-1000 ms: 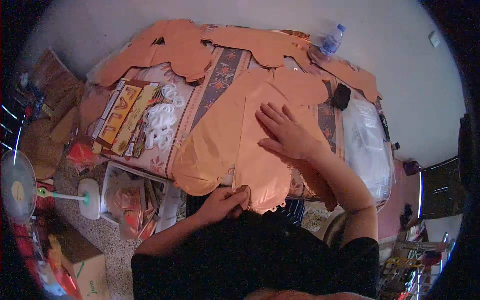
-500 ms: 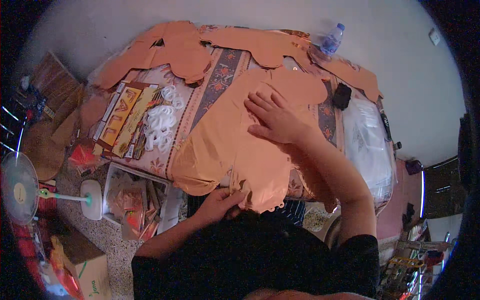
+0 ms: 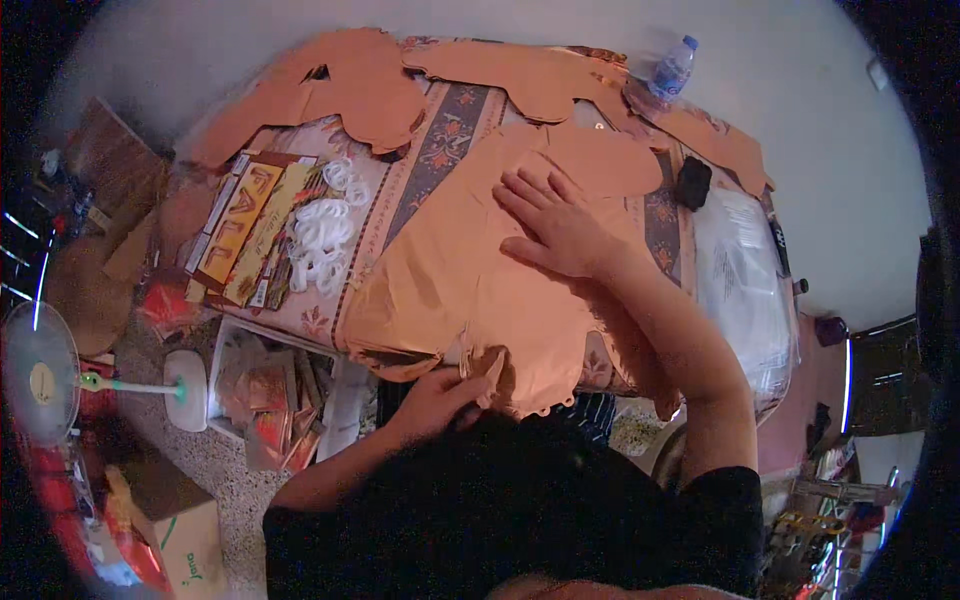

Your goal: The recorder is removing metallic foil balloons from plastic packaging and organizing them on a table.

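A large flat orange foil-like piece (image 3: pixel 535 325) with rounded lobes lies across the near middle of the table. Small loops run along its near edge. My right hand (image 3: pixel 560 228) rests palm down on its middle, fingers stretched out. At the near edge, my left hand (image 3: pixel 442 402) pinches a small flap of the piece between thumb and fingers, bending it up. Beneath and to the left spreads a shinier, creased golden part (image 3: pixel 400 310); whether it is a separate piece I cannot tell.
More orange lobed pieces (image 3: pixel 375 90) lie along the table's far side. White ribbon coils (image 3: pixel 322 235) and printed packaging cards (image 3: pixel 245 230) sit left. To the right are clear plastic bags (image 3: pixel 738 290), a black item (image 3: pixel 693 184) and a bottle (image 3: pixel 673 70). A bin (image 3: pixel 228 345) and fan (image 3: pixel 40 375) stand lower left.
The flap at my left fingers stands up more, with a wider dark fold beside it. My right hand keeps its place on the piece. The whole view has shifted slightly.
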